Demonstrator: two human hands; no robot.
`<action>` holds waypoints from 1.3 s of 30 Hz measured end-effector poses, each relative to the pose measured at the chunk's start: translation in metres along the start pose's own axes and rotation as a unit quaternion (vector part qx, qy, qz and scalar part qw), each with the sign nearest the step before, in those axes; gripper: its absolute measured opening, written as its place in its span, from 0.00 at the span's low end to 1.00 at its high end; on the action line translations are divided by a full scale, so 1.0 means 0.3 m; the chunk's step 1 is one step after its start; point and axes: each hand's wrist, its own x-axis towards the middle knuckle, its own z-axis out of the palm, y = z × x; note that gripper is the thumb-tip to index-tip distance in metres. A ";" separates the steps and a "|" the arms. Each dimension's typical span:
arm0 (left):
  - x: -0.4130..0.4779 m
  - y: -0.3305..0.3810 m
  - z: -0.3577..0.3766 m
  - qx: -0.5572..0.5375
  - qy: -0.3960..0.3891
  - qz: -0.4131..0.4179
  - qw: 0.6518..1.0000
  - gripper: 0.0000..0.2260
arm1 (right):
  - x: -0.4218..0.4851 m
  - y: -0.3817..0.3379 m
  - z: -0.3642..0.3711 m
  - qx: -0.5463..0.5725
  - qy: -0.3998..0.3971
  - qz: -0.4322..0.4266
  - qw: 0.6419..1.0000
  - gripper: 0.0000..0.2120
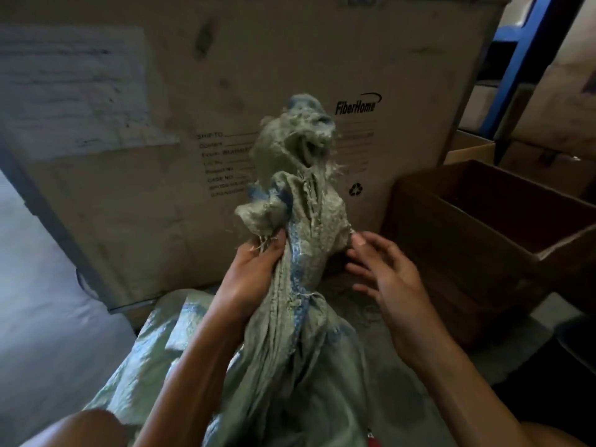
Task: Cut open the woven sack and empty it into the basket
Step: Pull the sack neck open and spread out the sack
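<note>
A: Where is the woven sack (290, 366)?
B: Low in the middle, its body slumped between the person's forearms, its neck twisted into a rope and lifted upright. The top is frayed, and a blue stripe runs down the grey-green cloth.
A: Who has hold of it?
B: The left hand (254, 266), fingers and thumb wrapped round the neck just below a bunched fold.
A: And the right hand (383, 272)?
B: Just beside the neck on the other side, fingers spread and slack, holding nothing. Its thumb tip sits right at the cloth; whether it touches I cannot tell.
A: What stands around?
B: 1 tall carton (161, 204) printed "FiberHome" directly behind the sack, a pale paper sheet (74, 91) stuck on its left part. 1 open brown carton (467, 253) to the right, and a blue post (516, 69) behind that.
</note>
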 end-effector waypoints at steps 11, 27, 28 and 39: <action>0.038 -0.038 -0.058 0.122 0.272 0.152 0.942 0.11 | 0.089 0.072 -0.005 0.012 0.117 0.010 0.993 0.07; -0.015 -0.060 0.048 -0.097 -0.103 -0.019 0.990 0.39 | 0.069 0.139 0.100 -0.058 0.034 -0.063 0.996 0.15; -0.005 -0.057 0.037 -0.095 -0.085 -0.010 0.992 0.38 | 0.072 0.136 0.092 -0.078 0.057 -0.078 0.992 0.07; 0.026 -0.068 0.004 0.265 0.105 -0.011 0.958 0.42 | 0.050 0.057 0.039 0.091 -0.018 0.127 0.988 0.17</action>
